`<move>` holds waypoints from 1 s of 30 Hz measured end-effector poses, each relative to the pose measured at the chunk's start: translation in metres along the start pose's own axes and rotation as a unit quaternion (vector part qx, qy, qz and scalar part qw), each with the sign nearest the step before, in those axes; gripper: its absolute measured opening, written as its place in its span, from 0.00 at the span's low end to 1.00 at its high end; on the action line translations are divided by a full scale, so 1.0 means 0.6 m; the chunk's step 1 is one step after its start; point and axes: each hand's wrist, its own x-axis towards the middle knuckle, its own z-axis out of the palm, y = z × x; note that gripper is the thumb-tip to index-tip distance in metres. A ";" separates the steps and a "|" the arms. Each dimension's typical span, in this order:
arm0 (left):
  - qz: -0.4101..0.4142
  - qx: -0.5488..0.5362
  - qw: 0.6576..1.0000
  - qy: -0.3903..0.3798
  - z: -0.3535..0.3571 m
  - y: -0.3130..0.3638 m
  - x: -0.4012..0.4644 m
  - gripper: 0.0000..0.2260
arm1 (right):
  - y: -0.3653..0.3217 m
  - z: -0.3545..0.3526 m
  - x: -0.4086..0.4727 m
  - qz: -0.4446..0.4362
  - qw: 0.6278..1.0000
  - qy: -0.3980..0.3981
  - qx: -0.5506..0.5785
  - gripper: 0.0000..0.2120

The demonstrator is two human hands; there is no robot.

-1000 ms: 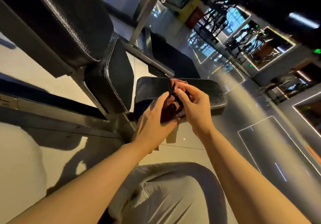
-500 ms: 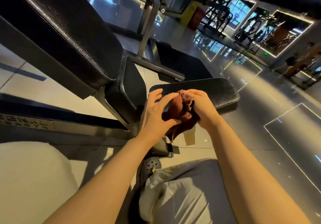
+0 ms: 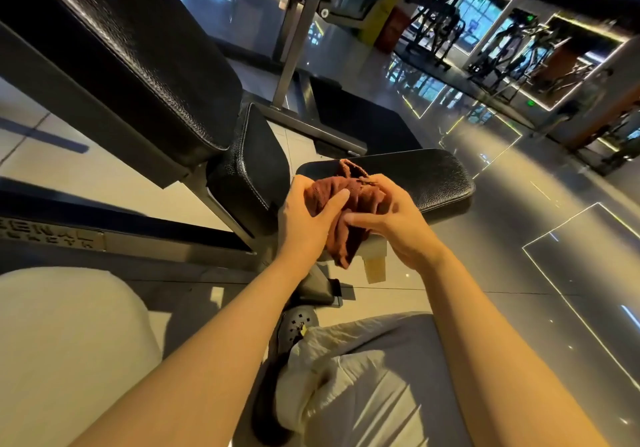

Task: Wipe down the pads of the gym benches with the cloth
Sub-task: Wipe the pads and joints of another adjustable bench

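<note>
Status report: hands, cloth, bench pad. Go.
Left hand and right hand both grip the bunched brown cloth. Cloth held over the small black pad. Nothing in the way.

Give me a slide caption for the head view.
Both hands, left hand and right hand, bunch a rust-brown terry cloth over a black padded leather bench seat.

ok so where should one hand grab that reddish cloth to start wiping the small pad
Probably the bunched upper middle of the cloth, coming from above with the palm down. It is crumpled into a thick wad between the left hand and right hand, just over the near edge of the small pad, while its lower end hangs loose below the hands, so gripping there would leave it trailing.
</note>
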 end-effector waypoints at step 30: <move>0.119 0.272 0.949 -0.106 0.077 -0.096 -0.013 0.21 | 0.081 -0.079 0.002 -0.094 0.742 0.147 -0.647 0.18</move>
